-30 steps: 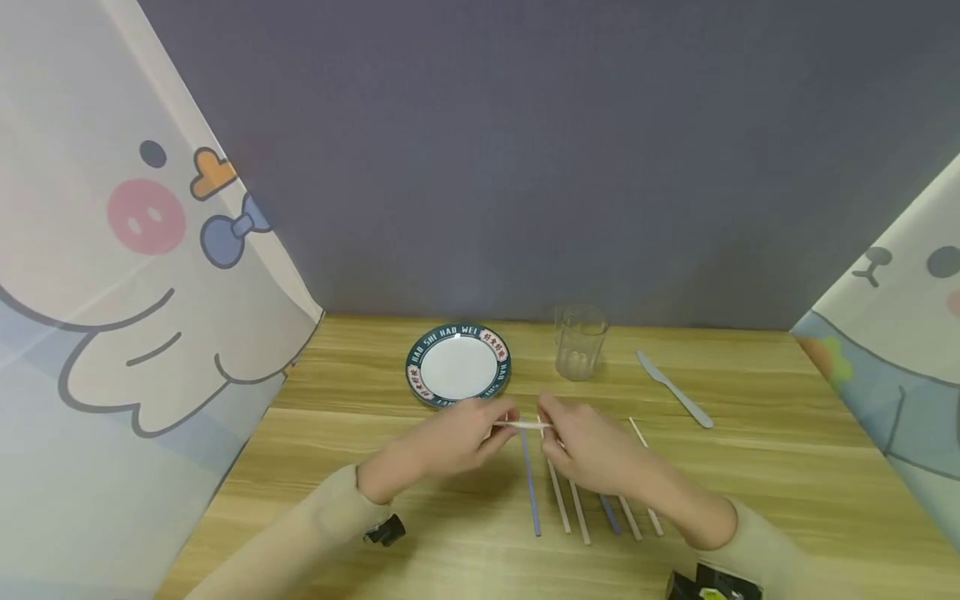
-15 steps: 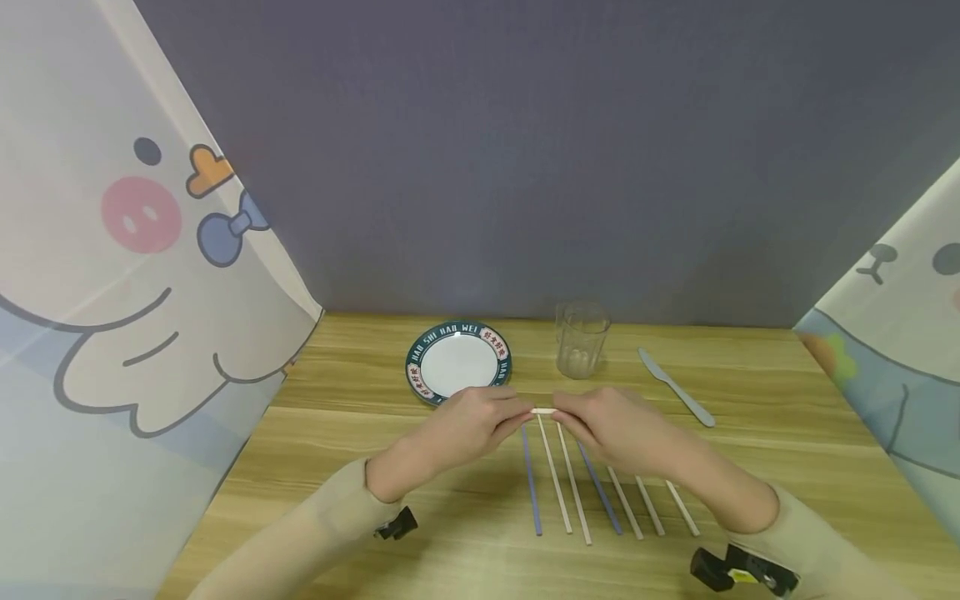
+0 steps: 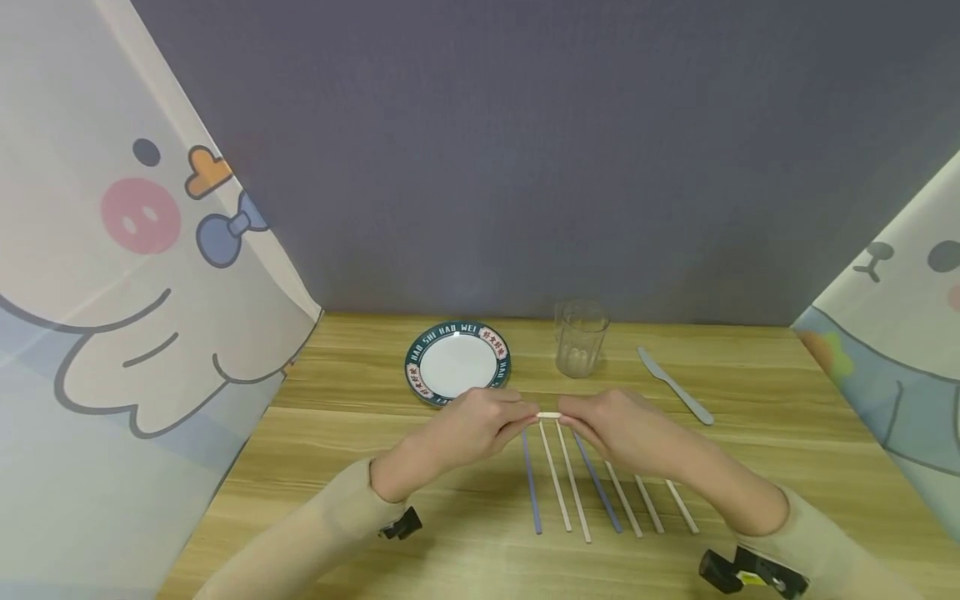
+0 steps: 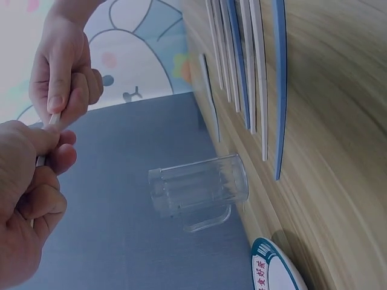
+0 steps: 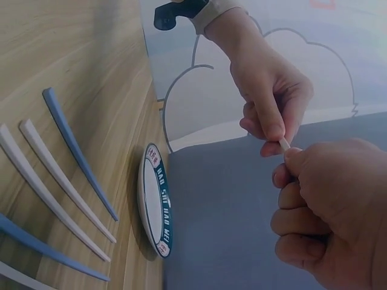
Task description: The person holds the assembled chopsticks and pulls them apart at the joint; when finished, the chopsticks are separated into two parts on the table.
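A thin white stick [image 3: 548, 415] is held level above the table, its short middle stretch showing between both hands. My left hand [image 3: 472, 425] pinches it on one side, thumb and fingers curled. My right hand [image 3: 626, 429] grips the other side, its thumb pressed along the stick in the left wrist view. The hands almost touch, and they hide most of the stick's length. Below them, several white sticks [image 3: 573, 483] and two blue ones, including a blue stick [image 3: 532, 483] at the left, lie side by side on the table; the hands cover some of their far ends.
A white plate [image 3: 459, 367] with a dark green rim stands behind my left hand. A clear glass mug [image 3: 581, 340] is upright near the back wall. To its right lies a pale table knife [image 3: 675, 386]. Printed cloth walls border the wooden table [image 3: 757, 367] on both sides.
Both hands have come closer together along the held stick, and the right hand has shifted right, uncovering more sticks on the table. Over the last half second they have barely moved.
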Demonstrator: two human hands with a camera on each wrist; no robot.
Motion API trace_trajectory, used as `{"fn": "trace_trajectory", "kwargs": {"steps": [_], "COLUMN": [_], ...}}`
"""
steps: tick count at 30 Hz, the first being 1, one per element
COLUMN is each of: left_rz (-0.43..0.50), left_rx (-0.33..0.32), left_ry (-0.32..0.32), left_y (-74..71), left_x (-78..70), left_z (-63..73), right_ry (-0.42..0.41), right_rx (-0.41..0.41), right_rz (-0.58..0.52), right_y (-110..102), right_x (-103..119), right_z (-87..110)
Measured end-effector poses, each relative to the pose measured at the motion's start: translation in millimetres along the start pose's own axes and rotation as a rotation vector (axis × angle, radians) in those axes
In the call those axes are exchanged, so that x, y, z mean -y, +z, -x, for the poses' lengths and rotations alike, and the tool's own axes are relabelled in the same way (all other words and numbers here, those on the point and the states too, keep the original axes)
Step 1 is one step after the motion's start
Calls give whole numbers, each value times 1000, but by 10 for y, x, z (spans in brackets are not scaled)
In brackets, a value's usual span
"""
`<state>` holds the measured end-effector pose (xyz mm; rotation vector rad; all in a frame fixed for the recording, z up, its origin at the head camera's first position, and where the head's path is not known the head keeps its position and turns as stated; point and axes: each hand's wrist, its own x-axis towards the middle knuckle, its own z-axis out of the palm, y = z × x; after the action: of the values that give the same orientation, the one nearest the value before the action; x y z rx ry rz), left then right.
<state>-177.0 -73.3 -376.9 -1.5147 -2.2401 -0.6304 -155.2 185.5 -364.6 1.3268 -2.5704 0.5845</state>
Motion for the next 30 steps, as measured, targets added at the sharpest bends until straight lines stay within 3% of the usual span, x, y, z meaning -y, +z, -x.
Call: {"fn": "trace_trajectory", "kwargs": {"steps": [9, 30], "left_rz": [-1, 6], "left_rx": [1, 11], "left_ry": [12, 58], "left_y": [10, 6], "left_x": [-37, -74], "left_z": [-9, -29], "right_ry": [31, -14], "right_rx": [59, 71], "right_rz": [-28, -70], "right_y": [-3, -30], "right_x": [-11, -54], "right_z": [54, 133]}}
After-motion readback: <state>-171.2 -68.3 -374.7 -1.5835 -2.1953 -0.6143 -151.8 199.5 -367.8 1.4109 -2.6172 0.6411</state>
